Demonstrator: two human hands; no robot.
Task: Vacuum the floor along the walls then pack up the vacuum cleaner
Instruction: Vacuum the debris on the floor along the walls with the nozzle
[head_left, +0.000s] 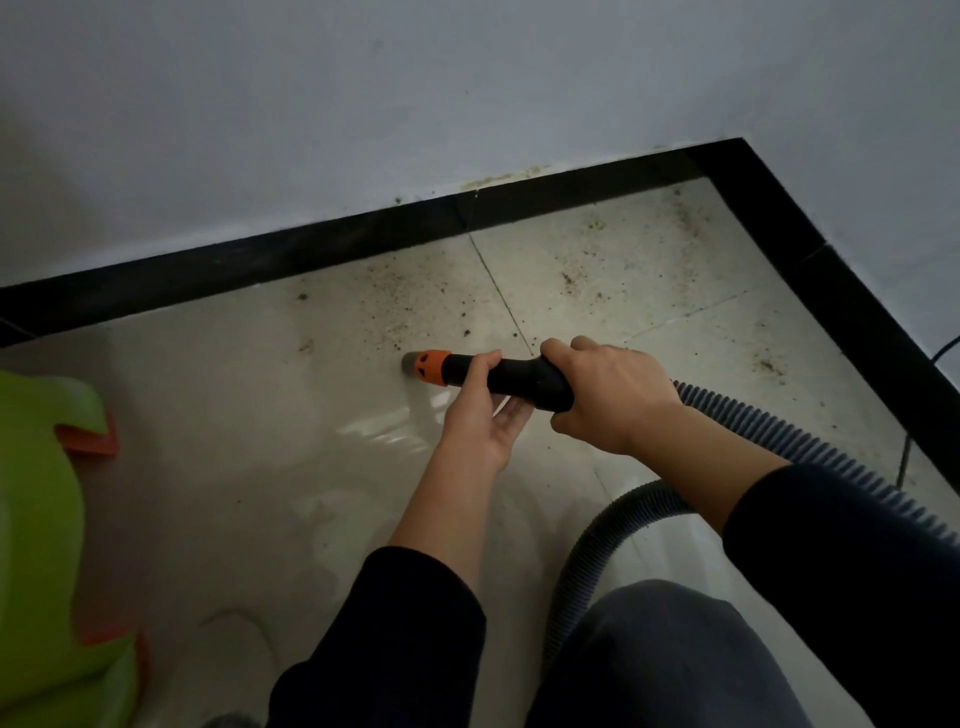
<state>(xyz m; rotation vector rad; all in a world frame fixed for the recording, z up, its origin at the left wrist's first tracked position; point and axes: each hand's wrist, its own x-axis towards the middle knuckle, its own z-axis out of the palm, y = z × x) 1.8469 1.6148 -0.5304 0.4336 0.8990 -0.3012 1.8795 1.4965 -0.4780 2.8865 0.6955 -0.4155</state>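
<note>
The wand handle (519, 382) was clenched in the right hand (608, 395) and pinched by the left hand (478, 415), seemingly so the nozzle (422, 367) was steered toward far crumbs (395, 306).

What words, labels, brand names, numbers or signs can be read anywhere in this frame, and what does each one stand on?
No text in this frame can be read.
On the orange collar of the vacuum handle: small dark marks, too small to tell whether they are letters or symbols.
On the hose, the green plastic object, the wall and the black skirting: no print visible.
</note>
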